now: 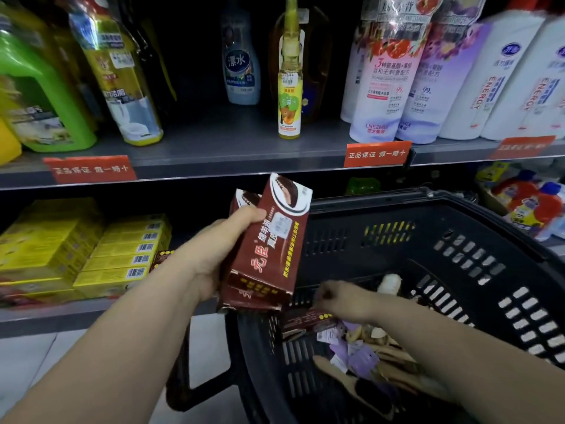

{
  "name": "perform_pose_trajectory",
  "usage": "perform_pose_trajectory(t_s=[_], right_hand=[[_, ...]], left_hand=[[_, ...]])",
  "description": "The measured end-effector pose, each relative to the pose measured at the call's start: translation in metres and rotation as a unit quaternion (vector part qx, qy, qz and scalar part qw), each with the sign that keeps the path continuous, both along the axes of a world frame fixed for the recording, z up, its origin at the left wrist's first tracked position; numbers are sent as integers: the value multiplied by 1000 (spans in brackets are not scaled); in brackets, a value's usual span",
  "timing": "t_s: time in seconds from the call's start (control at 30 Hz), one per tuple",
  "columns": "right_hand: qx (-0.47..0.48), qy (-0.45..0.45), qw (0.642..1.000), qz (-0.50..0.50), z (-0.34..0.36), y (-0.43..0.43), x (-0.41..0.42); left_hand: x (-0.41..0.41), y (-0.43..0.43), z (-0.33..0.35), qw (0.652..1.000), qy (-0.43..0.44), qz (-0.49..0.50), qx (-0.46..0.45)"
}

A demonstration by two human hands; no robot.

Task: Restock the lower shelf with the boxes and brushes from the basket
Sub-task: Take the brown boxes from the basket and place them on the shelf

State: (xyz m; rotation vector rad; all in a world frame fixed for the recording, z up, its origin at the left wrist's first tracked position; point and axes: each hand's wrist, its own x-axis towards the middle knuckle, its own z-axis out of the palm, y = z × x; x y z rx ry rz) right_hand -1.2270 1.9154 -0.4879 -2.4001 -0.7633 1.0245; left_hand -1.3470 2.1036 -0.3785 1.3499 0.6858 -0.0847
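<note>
Dark red cardboard boxes (269, 240): two long, flat cartons stacked face to face. They are held in the air over the left rim of the basket, just in front of the lower shelf's front edge.
Left hand (220, 252): grips both cartons across their width, with the thumb on the front face of the upper half. The fingers are hidden behind the cartons.
Third dark red box (308, 321): lies flat on the basket floor, close to the left wall.
Right hand (342, 301): is down inside the basket with curled fingers at the lying box's upper edge. The hand is blurred, so grip or mere touch cannot be told.
Black slotted plastic basket (458, 255): stands just beside the shelf front.
Wooden-handled brushes (382, 359): lie in a loose heap with purple card tags on the basket floor, toward the near side.
Grey metal lower shelf (61, 319): carries yellow cardboard boxes (122, 255) stacked on its left part, with dark space to their right.
Handling, boxes (judged): light thin card, stiff along the long edges, with faces that give under a squeeze. The bottom flaps look creased. The print is glossy, so stacked cartons may slide on one another. Best pinched across the narrow sides near mid-length.
Handling, brushes (judged): light, rigid and not fragile. Best taken by the handle. The tags may snag on neighbouring brushes or the basket slots.
</note>
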Motion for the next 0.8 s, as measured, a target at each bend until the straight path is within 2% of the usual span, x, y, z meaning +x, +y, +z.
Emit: perform_pose_trajectory(t_s=[0.07,0.1,0.17,0.27,0.3,0.4,0.47,0.53,0.63,0.7,0.8], right_hand=[[-164,-84,971,154,-33,9,3],[-205,-119,953,189,-48,15,3],[-232,-172,935,206,-76,31,1],[-254,-200,917,233,-104,52,-3],[-274,-213,901,262,-111,56,-4],[-311,-247,852,341,-132,61,-11],[-297,-249,847,365,-138,62,-12],[-267,-215,871,352,-126,63,-8],[-167,-246,918,264,-70,50,6],[-83,-236,949,191,-21,37,16],[83,-290,943,138,58,16,13]], left_hand=[[4,16,-3,999,-7,31,4],[6,24,-6,999,-10,41,6],[5,37,-13,999,-10,52,8],[-3,51,-20,997,4,69,20],[-5,53,-22,996,14,80,32],[-8,57,-29,993,28,113,-19],[-12,59,-33,992,7,121,-21],[-13,58,-31,994,-5,109,-24],[-13,58,-27,993,5,110,-37],[-19,55,-25,992,18,110,-52],[-30,51,-23,991,18,111,-66]])
